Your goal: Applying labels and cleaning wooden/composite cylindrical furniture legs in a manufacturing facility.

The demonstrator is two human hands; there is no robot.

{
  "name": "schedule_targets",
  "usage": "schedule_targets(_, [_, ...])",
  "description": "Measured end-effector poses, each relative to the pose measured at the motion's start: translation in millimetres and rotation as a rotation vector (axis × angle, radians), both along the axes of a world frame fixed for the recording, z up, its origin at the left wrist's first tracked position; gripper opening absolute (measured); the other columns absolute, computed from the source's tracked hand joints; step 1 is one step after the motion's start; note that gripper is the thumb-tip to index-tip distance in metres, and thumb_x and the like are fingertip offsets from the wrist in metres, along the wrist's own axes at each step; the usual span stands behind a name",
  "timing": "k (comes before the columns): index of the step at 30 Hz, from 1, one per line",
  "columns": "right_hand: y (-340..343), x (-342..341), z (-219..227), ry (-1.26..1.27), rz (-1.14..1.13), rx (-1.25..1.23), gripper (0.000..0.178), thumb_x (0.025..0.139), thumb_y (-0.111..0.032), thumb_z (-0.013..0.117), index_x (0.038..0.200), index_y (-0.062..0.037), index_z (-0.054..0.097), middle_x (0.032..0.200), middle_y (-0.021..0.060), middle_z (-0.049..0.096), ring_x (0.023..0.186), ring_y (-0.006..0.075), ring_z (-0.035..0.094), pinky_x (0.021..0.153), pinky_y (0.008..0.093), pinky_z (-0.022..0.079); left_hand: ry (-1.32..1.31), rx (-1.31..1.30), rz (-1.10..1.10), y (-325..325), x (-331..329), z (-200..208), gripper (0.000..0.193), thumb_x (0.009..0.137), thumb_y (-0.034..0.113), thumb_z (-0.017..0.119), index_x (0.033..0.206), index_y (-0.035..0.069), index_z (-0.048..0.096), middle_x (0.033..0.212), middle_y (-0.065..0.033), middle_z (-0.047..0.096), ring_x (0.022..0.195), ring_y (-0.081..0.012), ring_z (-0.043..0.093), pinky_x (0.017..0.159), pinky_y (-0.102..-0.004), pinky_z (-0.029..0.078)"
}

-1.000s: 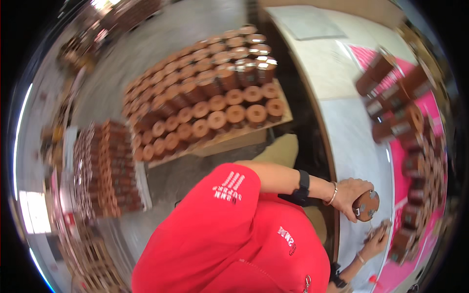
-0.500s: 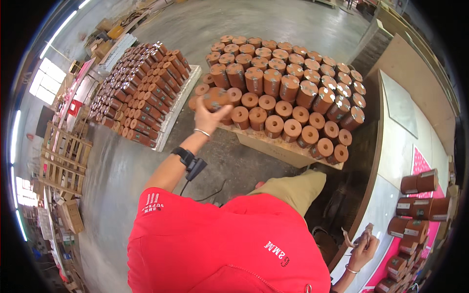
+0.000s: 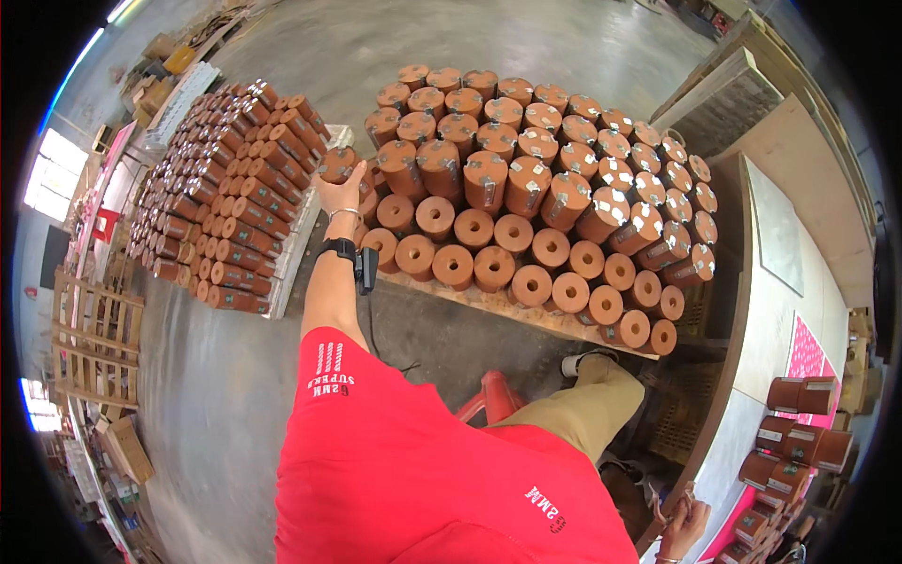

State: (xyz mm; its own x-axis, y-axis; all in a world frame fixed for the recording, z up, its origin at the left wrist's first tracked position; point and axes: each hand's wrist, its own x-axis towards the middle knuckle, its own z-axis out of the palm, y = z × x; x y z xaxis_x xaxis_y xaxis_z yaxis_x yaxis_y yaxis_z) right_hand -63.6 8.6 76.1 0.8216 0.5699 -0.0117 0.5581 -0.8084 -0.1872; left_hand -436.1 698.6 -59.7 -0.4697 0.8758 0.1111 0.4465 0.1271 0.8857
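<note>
My left hand (image 3: 336, 188) is stretched far out and grips a brown cylinder (image 3: 336, 164) by its side. It holds the piece at the near left corner of a wooden pallet (image 3: 489, 305) packed with upright brown cylinders (image 3: 526, 179), some with metal caps. A black watch and a bracelet are on that wrist. My right hand (image 3: 684, 523) is low at the bottom right, by the edge of a white table (image 3: 752, 376), its fingers curled; what it holds is unclear.
A second pallet of brown cylinders lying on their sides (image 3: 225, 197) stands to the left. More cylinders (image 3: 799, 432) sit on the table by a pink sheet (image 3: 808, 352). A red stool (image 3: 489, 399) is under me. Empty wooden pallets (image 3: 94, 338) lean at far left.
I have turned from the table toward the pallets. My left hand carried the brown cylinder from the table across to the near left corner of the upright stack.
</note>
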Motion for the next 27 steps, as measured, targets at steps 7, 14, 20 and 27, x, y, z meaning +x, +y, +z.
schedule_targets(7, [30, -7, 16, -0.056, -0.018, -0.101, 0.028, 0.091, -0.031, 0.058, 0.099, -0.0063, 0.068, 0.084, 0.018, 0.061, 0.081, 0.0356, 0.059, 0.071, 0.0441, 0.048, -0.04, -0.046, -0.039, 44, 22, -22, 0.103, 0.063, 0.042, 0.084, 0.138, -0.006, 0.031, 0.128, -0.0235, 0.051, 0.118, -0.0333, 0.052, 0.101, -0.0404, 0.041])
schedule_targets(14, [41, -3, 7, -0.026, -0.019, -0.115, 0.026, 0.09, -0.03, 0.059, 0.089, -0.0053, 0.066, 0.084, 0.0188, 0.06, 0.078, 0.0371, 0.059, 0.07, 0.0449, 0.048, -0.189, -0.054, -0.242, 63, 9, -43, 0.106, 0.073, 0.063, 0.069, 0.142, -0.006, 0.027, 0.139, -0.0238, 0.041, 0.128, -0.0335, 0.043, 0.107, -0.0379, 0.034])
schedule_targets(20, [41, 6, -3, 0.033, -0.044, -0.087, 0.028, 0.09, -0.029, 0.061, 0.085, -0.002, 0.063, 0.082, 0.0198, 0.058, 0.076, 0.0384, 0.056, 0.069, 0.0445, 0.045, -0.138, -0.117, -0.184, 85, -8, -71, 0.107, 0.081, 0.077, 0.043, 0.145, -0.007, 0.023, 0.148, -0.0266, 0.029, 0.137, -0.038, 0.03, 0.111, -0.04, 0.026])
schedule_targets(27, [33, -1, -7, 0.041, -0.012, 0.032, 0.022, 0.088, -0.022, 0.06, 0.082, -0.0004, 0.058, 0.078, 0.018, 0.053, 0.071, 0.0353, 0.053, 0.065, 0.0429, 0.043, 0.056, 0.107, 0.044, 49, -23, -76, 0.065, 0.09, 0.059, 0.048, 0.115, -0.001, 0.056, 0.112, -0.0174, 0.063, 0.107, -0.0304, 0.058, 0.094, -0.0393, 0.042])
